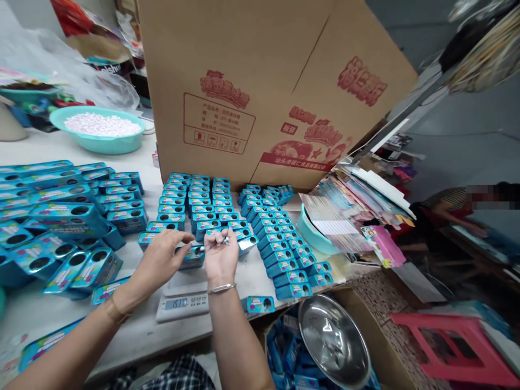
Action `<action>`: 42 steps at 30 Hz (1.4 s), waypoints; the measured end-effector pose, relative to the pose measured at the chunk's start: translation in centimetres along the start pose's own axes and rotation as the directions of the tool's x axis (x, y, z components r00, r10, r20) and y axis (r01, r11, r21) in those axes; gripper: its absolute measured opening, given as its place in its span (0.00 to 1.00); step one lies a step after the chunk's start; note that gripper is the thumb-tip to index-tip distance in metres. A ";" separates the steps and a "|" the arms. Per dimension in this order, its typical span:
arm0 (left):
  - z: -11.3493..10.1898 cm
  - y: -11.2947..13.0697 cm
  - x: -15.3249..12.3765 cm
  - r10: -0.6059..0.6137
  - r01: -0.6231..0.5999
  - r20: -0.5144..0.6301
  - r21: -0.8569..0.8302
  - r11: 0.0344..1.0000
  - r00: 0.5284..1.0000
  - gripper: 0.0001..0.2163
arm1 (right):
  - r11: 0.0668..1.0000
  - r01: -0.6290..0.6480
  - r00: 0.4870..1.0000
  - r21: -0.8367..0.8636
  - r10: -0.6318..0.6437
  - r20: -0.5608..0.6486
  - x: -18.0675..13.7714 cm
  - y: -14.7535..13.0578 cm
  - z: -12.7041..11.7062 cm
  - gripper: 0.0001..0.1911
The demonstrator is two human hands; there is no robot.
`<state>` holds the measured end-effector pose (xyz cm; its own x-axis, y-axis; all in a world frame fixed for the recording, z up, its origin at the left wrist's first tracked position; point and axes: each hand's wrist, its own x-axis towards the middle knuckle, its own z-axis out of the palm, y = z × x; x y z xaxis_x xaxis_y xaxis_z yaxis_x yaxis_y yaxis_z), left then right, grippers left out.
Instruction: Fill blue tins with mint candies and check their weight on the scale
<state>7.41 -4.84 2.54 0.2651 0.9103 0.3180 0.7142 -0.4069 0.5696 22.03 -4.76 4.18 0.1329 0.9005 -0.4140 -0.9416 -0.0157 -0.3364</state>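
My left hand [162, 257] hovers over a small blue tin [192, 257] that rests on a digital scale [182, 301], fingers curled in a pinch near the tin's top. My right hand [220, 255] is raised palm-up beside it, its fingers closed on small pieces I cannot make out. Rows of the same blue tins [211, 208] stand just behind both hands. More rows of blue tins [280, 246] run to the right.
Larger blue tins [60, 216] pile up on the left. A teal bowl of white candies [99, 127] sits at the back left. A big cardboard box [264, 92] stands behind. A steel bowl [333, 341] lies in a carton below, a pink stool [455, 346] at right.
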 end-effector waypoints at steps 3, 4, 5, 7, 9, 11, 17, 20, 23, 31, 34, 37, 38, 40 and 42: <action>-1.3 -0.3 -0.6 -0.042 0.039 -0.057 -0.050 0.998 0.997 0.14 | 0.999 -0.025 1.000 0.028 0.025 0.000 -0.1 -1.0 0.0 0.13; -1.7 -0.4 -0.9 -0.058 0.054 -0.070 -0.057 0.997 0.996 0.14 | 0.999 -0.026 1.000 0.037 0.026 0.005 -0.2 -1.5 -0.1 0.13; -2.1 -0.6 -1.2 -0.074 0.070 -0.079 -0.058 0.996 0.994 0.14 | 0.999 -0.025 1.000 0.043 0.024 0.019 -0.2 -2.2 -0.1 0.13; -2.9 -0.9 -1.8 -0.110 0.106 -0.092 -0.054 0.993 0.990 0.15 | 0.998 -0.018 0.997 0.053 0.015 0.073 -0.5 -3.8 -0.2 0.13; -3.5 -1.2 -2.6 -0.145 0.140 -0.100 -0.054 0.989 0.984 0.15 | 0.998 0.006 0.988 0.070 -0.017 0.152 -0.9 -5.7 -0.3 0.13; -4.1 -1.5 -3.2 -0.170 0.165 -0.102 -0.055 0.985 0.980 0.14 | 0.996 0.057 0.972 0.064 -0.070 0.224 -1.6 -7.4 -0.3 0.13; -4.3 -1.9 -4.0 -0.104 0.103 -0.117 -0.015 0.995 0.988 0.14 | 0.983 0.174 0.941 0.056 -0.182 0.286 -4.0 -11.0 -0.9 0.13; -3.7 -1.7 -3.6 -0.016 0.022 -0.106 0.061 0.998 0.994 0.15 | 0.978 0.186 0.944 0.100 -0.206 0.259 -4.6 -11.7 -1.5 0.13; -3.3 -1.4 -2.7 0.077 -0.064 -0.076 0.163 0.985 0.994 0.14 | 0.974 0.190 0.945 0.125 -0.216 0.245 -4.6 -12.1 -2.2 0.13; -2.9 -1.0 -0.9 0.132 -0.138 0.041 0.300 0.944 0.990 0.14 | 0.979 0.120 0.966 0.164 -0.153 0.208 -3.5 -11.1 -3.7 0.11; -2.2 -1.0 -0.4 0.118 -0.148 0.114 0.306 0.941 0.986 0.13 | 0.983 0.123 0.967 0.136 -0.149 0.208 -3.1 -10.9 -3.9 0.12; -1.3 -1.2 -0.1 0.093 -0.150 0.196 0.304 0.941 0.976 0.11 | 0.981 0.160 0.962 0.106 -0.179 0.204 -2.8 -11.3 -4.2 0.12; -1.0 -1.2 0.0 0.087 -0.152 0.215 0.305 0.940 0.973 0.11 | 0.980 0.172 0.961 0.103 -0.190 0.202 -2.8 -11.5 -4.3 0.11; -0.6 -1.3 0.1 0.082 -0.154 0.234 0.308 0.939 0.969 0.11 | 0.977 0.183 0.960 0.106 -0.201 0.195 -2.7 -11.8 -4.5 0.11; -0.5 -1.1 0.2 0.083 -0.156 0.235 0.312 0.937 0.968 0.12 | 0.976 0.177 0.963 0.124 -0.198 0.182 -2.6 -12.1 -4.6 0.11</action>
<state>6.36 -4.20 2.36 0.4681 0.8658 0.1767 0.8302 -0.4994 0.2476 34.48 -8.95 5.39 0.2583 0.9494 -0.1785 -0.9340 0.1983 -0.2971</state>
